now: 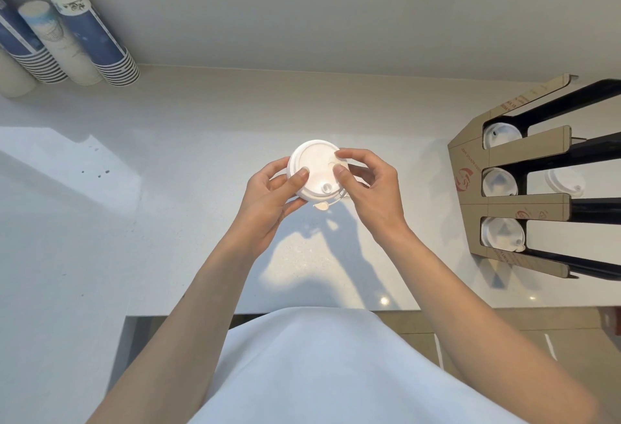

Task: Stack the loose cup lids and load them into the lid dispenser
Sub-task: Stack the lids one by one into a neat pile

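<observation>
1. Both hands hold a short stack of round white plastic cup lids [314, 168] above the middle of the pale speckled bench [168, 222], top face toward the camera.
2. The left hand [272, 195] grips the stack's left edge, thumb pressed on the top lid and fingers curled beneath.
3. The right hand [369, 188] closes on the right edge, thumb on the lid's top face and forefinger on the far rim.
4. A small round stopper tab hangs from the near edge of the stack, and a sip hole shows just above it.
5. To the right stands a brown cardboard lid dispenser [524, 203] with three slots divided by black rails; each slot shows white lids at its open end.
6. One loose white lid [566, 181] lies on the bench behind the dispenser, seen between its rails.
7. At far left, stacks of blue-and-white paper cups [87, 33] stand upside down on the bench against the white wall.
8. Bare forearms reach up from a white garment [319, 373] at the bottom of the frame; sunlight casts hand shadows on the bench.
</observation>
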